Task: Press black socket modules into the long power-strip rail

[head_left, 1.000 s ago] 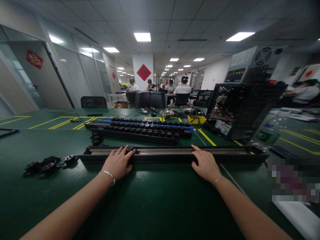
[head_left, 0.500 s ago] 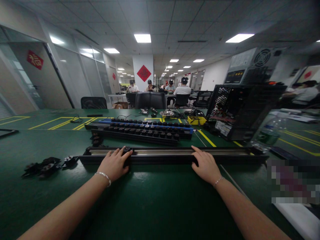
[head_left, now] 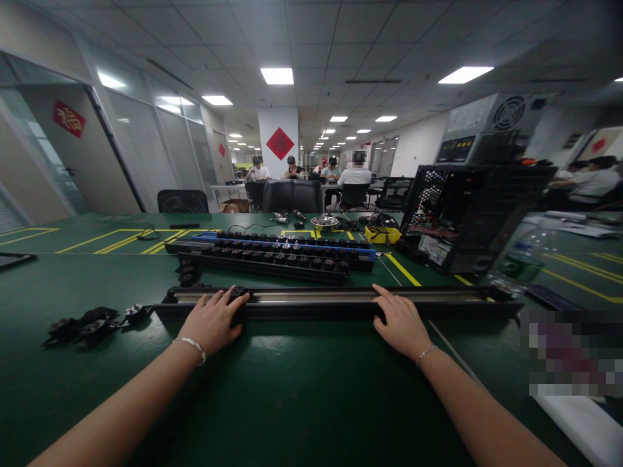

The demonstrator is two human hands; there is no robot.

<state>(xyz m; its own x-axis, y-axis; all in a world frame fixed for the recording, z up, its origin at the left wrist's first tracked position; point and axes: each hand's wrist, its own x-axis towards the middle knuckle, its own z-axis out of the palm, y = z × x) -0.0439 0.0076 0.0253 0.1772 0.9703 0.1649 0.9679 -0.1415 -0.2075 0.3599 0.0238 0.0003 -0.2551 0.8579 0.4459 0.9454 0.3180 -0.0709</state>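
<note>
Across the green table lies a long black channel-shaped housing (head_left: 311,311), with a pale metallic strip showing along its inside. My left hand (head_left: 210,322) is at its left part, thumb and fingers closed around a small black socket-like piece (head_left: 238,290) seated in the channel; the fingers partly cover this piece. Farther right, my right hand (head_left: 402,324) grips the same housing, its fingers reaching over the top toward the far edge and its thumb at the front side. Several loose black socket pieces (head_left: 95,324) lie left of the housing.
Behind the housing stand black and blue strips (head_left: 272,258) filled with sockets. A metal bowl (head_left: 324,222), a yellow tray (head_left: 382,233) and an open computer case (head_left: 479,217) are beyond. A plastic bottle (head_left: 523,259) stands right. People sit at a far table.
My left hand has slid a little to the left along the housing, and the small black piece has shifted left with it. My right hand stays in place.
</note>
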